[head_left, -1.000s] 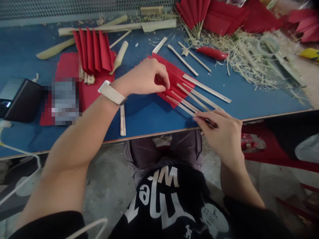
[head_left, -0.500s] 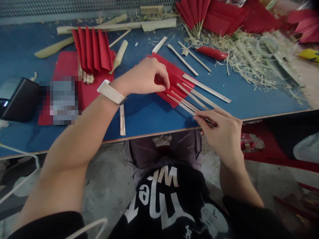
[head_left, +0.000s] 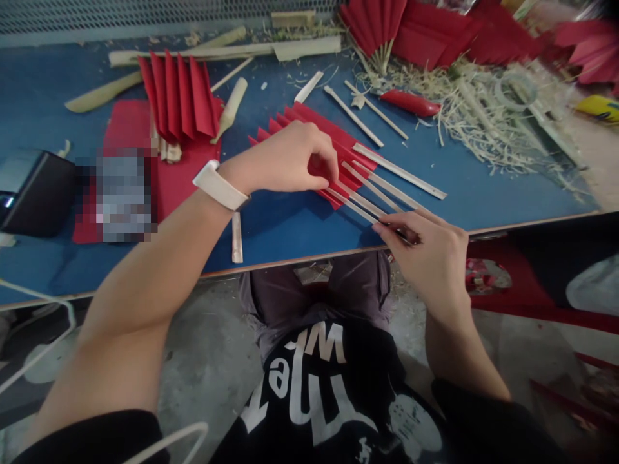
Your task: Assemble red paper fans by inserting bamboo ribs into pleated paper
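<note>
Head view: left hand (head_left: 302, 158) had shifted a little down toward the near edge of the red paper (head_left: 349, 143), and more pleat tips showed past its wrist side. Right hand (head_left: 425, 248) had hardly moved. Meaning, as judged: left fingers now worked nearer the closest pleats, right kept the sticks steady.

Left grip: thumb and fingertips close together at the near pleats; couldn't tell whether paper was pinched. Right grip: clamped on the outer ends of thin sticks (head_left: 353, 206), their other ends at the pleats. Paper lay pleated on the counter (head_left: 294, 232), between the hands and partly under the left. Far stick (head_left: 400, 171) lay at the paper's far side, not held.

Containers: black box (head_left: 41, 193) at left, contents not visible. Lower right, red stool (head_left: 515, 274) had a round patch with red bits (head_left: 487, 276); dish, bag or hole, couldn't tell. Left of the hands, a finished-looking pleated piece (head_left: 178, 100) lay over flat red paper.
</note>
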`<state>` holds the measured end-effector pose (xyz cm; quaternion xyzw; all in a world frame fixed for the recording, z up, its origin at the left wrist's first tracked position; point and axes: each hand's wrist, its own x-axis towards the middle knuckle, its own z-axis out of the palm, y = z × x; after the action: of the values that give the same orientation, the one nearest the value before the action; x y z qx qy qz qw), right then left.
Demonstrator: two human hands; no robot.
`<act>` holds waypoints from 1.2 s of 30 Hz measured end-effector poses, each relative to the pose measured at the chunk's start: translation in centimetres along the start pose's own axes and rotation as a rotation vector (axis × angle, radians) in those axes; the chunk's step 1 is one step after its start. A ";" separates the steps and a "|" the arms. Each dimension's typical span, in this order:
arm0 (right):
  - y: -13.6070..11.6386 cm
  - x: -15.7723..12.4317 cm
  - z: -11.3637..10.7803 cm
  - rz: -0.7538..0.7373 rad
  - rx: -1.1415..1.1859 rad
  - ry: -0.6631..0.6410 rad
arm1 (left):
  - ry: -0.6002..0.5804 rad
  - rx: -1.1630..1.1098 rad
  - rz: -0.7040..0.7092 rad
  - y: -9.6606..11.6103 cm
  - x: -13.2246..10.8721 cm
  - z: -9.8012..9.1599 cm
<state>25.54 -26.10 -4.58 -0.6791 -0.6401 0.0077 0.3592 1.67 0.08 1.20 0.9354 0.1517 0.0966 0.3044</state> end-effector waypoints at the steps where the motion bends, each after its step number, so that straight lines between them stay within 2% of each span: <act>1: 0.0 0.0 0.0 0.003 -0.002 0.009 | -0.021 -0.002 0.011 0.3 0.1 0.2; 10: -0.5 0.0 0.4 0.007 -0.037 0.055 | -0.143 0.044 0.033 0.0 1.4 0.9; 17: -0.3 -0.1 0.6 0.000 -0.024 0.067 | -0.173 0.080 0.041 0.1 1.6 0.7; 22: -0.3 -0.8 -0.4 0.011 -0.038 0.045 | -0.179 0.134 0.048 -0.2 1.9 0.6; 28: 0.1 -2.7 -1.9 0.023 -0.009 0.083 | -0.195 0.141 0.081 -0.4 2.0 0.5; 36: 0.2 -3.9 -2.2 0.087 0.082 0.143 | -0.221 0.154 0.088 0.1 2.0 0.1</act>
<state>26.02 -30.52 -4.75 -0.6899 -0.5817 0.0010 0.4308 3.59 0.63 1.32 0.9667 0.0828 -0.0057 0.2422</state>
